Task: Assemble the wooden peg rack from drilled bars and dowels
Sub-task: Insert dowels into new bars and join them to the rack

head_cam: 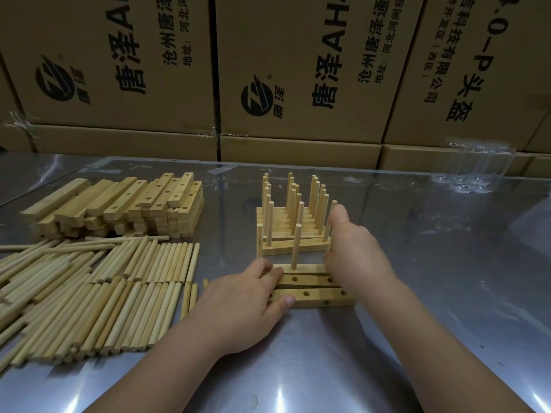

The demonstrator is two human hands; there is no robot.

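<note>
The fingers [266, 269] of the left hand [238, 305] lie almost straight over the left ends of three drilled bars [313, 296], and its thumb [286, 301] presses on the near side of the nearest bar; the hand is released, it only presses. The fingers [328, 259] of the right hand [356, 253] are bent down at the right end of the farthest bar, with the thumb [340, 214] pointing up. They are just beside a slightly tilted dowel [331, 225], but I cannot tell if they grasp it (the back of the hand covers them). The three bars lie flat and side by side, touching, at the centre of the steel table [417, 293], and one upright dowel [295, 248] stands in the middle hole of the farthest bar. At 12 o'clock from them, just beside, are the finished racks [286, 231], packed close together with their pegs up. At 10 o'clock is a stack of drilled bars [119, 207], and at 9 o'clock many loose dowels [89, 299] lie in rows. A clear plastic packet [474, 171] is at 2 o'clock, well apart. Cardboard boxes [298, 70] with printed letters stand behind the table at 12 o'clock.
</note>
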